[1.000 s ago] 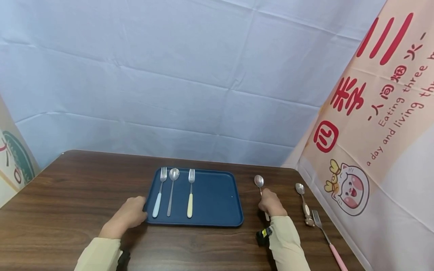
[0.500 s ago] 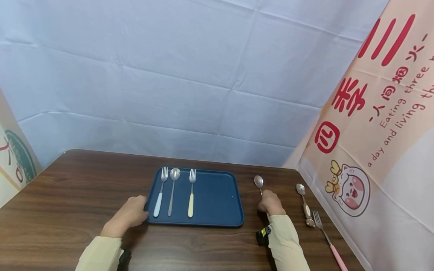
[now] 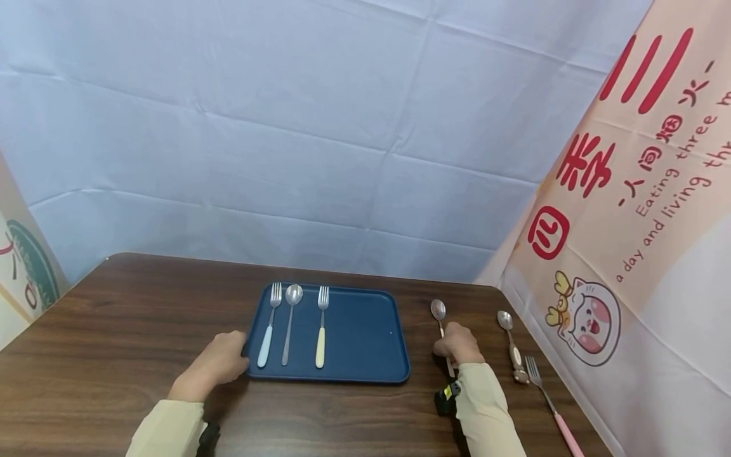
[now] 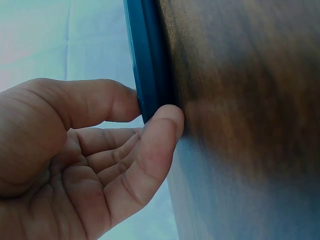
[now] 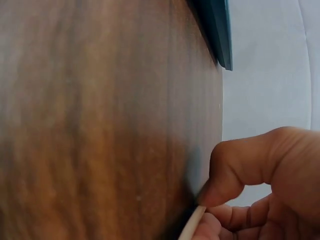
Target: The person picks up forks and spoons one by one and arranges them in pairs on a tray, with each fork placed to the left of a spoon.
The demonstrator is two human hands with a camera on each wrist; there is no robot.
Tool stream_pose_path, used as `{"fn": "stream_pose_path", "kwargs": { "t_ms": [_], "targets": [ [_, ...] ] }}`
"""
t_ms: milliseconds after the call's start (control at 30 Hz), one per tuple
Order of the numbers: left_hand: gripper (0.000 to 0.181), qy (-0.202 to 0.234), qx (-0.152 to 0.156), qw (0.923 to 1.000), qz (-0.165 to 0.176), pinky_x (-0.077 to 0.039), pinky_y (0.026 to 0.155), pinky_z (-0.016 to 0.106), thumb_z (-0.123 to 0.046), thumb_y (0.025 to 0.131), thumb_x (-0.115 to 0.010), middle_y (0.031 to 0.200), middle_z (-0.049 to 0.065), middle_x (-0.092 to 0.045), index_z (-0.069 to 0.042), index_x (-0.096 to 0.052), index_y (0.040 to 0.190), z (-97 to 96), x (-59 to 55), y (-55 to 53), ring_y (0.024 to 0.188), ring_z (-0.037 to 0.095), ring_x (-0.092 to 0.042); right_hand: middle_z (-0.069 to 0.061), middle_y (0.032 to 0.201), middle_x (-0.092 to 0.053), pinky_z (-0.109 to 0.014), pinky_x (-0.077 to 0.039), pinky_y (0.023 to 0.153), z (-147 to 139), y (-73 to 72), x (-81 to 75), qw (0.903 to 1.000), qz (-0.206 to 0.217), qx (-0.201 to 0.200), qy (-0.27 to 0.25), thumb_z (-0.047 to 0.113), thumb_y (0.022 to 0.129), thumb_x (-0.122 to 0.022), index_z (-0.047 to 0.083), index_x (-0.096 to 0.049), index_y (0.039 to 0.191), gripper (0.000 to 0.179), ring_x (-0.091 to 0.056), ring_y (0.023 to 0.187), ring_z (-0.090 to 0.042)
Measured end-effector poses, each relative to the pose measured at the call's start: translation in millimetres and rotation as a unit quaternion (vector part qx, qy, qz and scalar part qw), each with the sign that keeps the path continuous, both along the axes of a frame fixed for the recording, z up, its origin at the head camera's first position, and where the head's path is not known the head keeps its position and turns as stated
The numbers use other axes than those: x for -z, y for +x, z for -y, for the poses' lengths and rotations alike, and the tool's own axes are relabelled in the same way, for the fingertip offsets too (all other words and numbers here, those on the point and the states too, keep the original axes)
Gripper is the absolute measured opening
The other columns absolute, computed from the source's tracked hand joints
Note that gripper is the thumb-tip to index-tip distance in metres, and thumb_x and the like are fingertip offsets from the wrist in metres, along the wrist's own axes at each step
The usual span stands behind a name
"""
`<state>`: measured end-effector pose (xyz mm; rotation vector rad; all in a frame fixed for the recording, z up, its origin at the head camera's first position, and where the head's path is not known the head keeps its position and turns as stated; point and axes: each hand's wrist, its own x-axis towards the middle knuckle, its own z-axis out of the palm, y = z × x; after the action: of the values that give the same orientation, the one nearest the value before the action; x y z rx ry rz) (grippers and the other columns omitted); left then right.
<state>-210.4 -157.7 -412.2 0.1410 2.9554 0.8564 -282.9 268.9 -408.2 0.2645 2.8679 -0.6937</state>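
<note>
A dark blue tray (image 3: 365,336) lies on the table, carrying a fork with a pale blue handle (image 3: 265,346), a plain metal spoon (image 3: 287,335) and a fork with a cream handle (image 3: 320,346). At the tray's near left edge, my left hand (image 3: 219,358) pinches the rim between thumb (image 4: 107,102) and index finger (image 4: 150,165). To the right of the tray, my right hand (image 3: 459,344) pinches the light handle of a spoon (image 3: 438,309). Its bowl points away from me; the hand hides the middle of the handle.
Farther right lie a spoon with a brown, bear-shaped handle end (image 3: 517,355) and a fork with a pink handle (image 3: 565,431), near the table's right edge. A white cloth (image 3: 257,146) hangs behind the table, and a printed cloth (image 3: 645,222) on the right.
My right hand and its spoon have shifted very slightly right and toward me, showing more of the handle's near end. The left hand and the tray have stayed in place.
</note>
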Motion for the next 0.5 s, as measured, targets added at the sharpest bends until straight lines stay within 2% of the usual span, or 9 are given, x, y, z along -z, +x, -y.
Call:
{"fn": "stream_pose_path", "kwargs": {
  "t_ms": [133,333,500],
  "targets": [
    [0.009,0.008,-0.003,1.0000,0.004,-0.040,0.048,0.032,0.005,0.077,-0.055,0.064,0.009,-0.047,0.007,-0.054,0.086,0.0,0.8,0.4,0.052,0.019,-0.048,-0.017,0.072,-0.053,-0.033,-0.049,0.046,-2.1,0.4,-0.2,0.9999,-0.002,0.006,-0.012,0.005,0.080,-0.062,-0.007,-0.057,0.083,0.013,-0.055,0.054,-0.026],
    [0.007,0.009,-0.001,1.0000,0.004,-0.040,0.047,0.032,0.005,0.077,-0.055,0.064,0.008,-0.047,0.005,-0.054,0.083,0.2,1.2,-0.1,0.051,0.019,-0.048,-0.017,0.073,-0.052,-0.033,-0.049,0.045,-3.1,-0.1,-1.8,0.9999,0.001,0.011,-0.012,0.005,0.079,-0.062,-0.007,-0.057,0.083,0.013,-0.053,0.050,-0.024],
    [0.009,0.009,-0.004,0.9998,0.016,-0.040,0.047,0.032,0.004,0.079,-0.055,0.064,0.009,-0.047,0.007,-0.054,0.088,-0.5,-0.3,0.2,0.051,0.019,-0.049,-0.018,0.073,-0.052,-0.032,-0.048,0.045,-2.7,-1.0,-3.9,0.9998,0.005,0.012,-0.013,0.005,0.079,-0.061,-0.005,-0.057,0.081,0.011,-0.052,0.048,-0.023]
  ]
}}
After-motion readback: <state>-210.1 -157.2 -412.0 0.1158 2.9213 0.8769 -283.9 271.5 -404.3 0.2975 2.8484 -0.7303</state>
